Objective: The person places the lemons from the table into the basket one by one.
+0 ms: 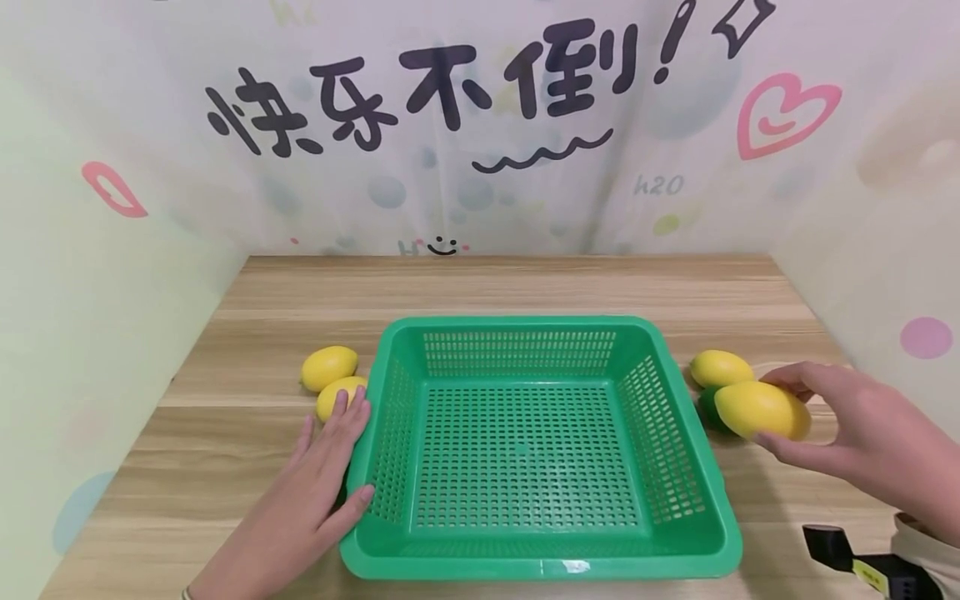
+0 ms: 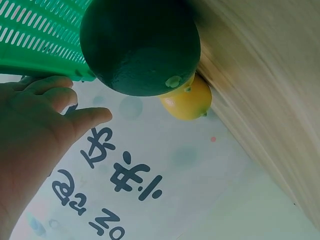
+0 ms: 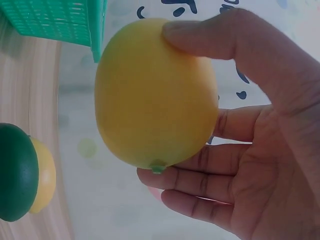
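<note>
My right hand [image 1: 870,425] holds a yellow lemon [image 1: 761,410] between thumb and fingers, above the table to the right of the green basket [image 1: 525,565]. In the right wrist view the lemon [image 3: 155,95] has its green stem nub pointing down. Under it, on the table, are a dark green oval fruit [image 1: 711,408] and another yellow lemon [image 1: 720,367]. My left hand [image 1: 303,500] lies with extended fingers on the basket's left rim. Beside that hand are two lemons [image 1: 328,368] and, in the left wrist view, a dark green fruit [image 2: 140,47], mostly hidden from the head view.
The perforated basket stands in the middle of the wooden table [image 1: 510,287], and its mesh floor shows. A printed cloth [image 1: 525,200] hangs behind the table, with pale walls to both sides.
</note>
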### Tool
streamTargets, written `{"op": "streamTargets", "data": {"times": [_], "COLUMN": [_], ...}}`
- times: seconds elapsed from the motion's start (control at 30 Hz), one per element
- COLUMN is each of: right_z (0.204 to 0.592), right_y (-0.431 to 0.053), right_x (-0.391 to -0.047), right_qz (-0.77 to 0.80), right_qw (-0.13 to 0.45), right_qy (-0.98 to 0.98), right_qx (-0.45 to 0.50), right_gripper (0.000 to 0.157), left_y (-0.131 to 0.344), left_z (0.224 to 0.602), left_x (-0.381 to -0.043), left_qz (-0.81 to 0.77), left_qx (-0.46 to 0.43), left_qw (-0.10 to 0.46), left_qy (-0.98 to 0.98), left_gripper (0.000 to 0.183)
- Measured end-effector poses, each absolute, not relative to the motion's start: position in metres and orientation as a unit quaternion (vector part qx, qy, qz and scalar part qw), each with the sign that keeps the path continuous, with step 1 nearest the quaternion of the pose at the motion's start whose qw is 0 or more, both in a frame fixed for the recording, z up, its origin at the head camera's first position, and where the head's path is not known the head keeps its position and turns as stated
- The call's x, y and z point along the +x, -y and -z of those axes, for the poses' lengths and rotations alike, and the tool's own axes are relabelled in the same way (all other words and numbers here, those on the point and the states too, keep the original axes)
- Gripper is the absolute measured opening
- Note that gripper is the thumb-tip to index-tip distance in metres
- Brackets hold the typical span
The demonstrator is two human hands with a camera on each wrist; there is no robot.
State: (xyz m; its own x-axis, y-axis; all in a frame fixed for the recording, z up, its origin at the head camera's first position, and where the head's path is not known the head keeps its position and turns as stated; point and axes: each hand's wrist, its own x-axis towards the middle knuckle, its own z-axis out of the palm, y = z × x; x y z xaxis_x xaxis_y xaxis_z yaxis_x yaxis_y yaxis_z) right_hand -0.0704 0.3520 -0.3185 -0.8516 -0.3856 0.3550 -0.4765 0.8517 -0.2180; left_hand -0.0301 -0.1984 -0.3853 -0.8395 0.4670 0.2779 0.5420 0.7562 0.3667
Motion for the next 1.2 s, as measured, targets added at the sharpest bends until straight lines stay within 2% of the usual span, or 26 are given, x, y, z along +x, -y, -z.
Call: {"op": "streamTargets", "data": {"times": [0.63, 1.2], "right_z": [0.306, 0.297], "right_y": [-0.334, -0.315], "right_x": [-0.073, -0.077], "right_qz": [-0.151, -0.151], "right_qw": [0.157, 0.163], "right_qy": [0.944, 0.929], "right_qx": [0.249, 0.296], "right_gripper": [0.062, 0.06], "left_y": [0.198, 0.199], "left_z": [0.385, 0.384], "left_x": [-0.03, -0.03], "left_qz": [0.225, 0.225], "left_qx": [-0.265, -0.267], "left_qw": [0.074, 0.075], "left_qy": [0.935, 0.934], "left_gripper": [0.083, 0.082]}}
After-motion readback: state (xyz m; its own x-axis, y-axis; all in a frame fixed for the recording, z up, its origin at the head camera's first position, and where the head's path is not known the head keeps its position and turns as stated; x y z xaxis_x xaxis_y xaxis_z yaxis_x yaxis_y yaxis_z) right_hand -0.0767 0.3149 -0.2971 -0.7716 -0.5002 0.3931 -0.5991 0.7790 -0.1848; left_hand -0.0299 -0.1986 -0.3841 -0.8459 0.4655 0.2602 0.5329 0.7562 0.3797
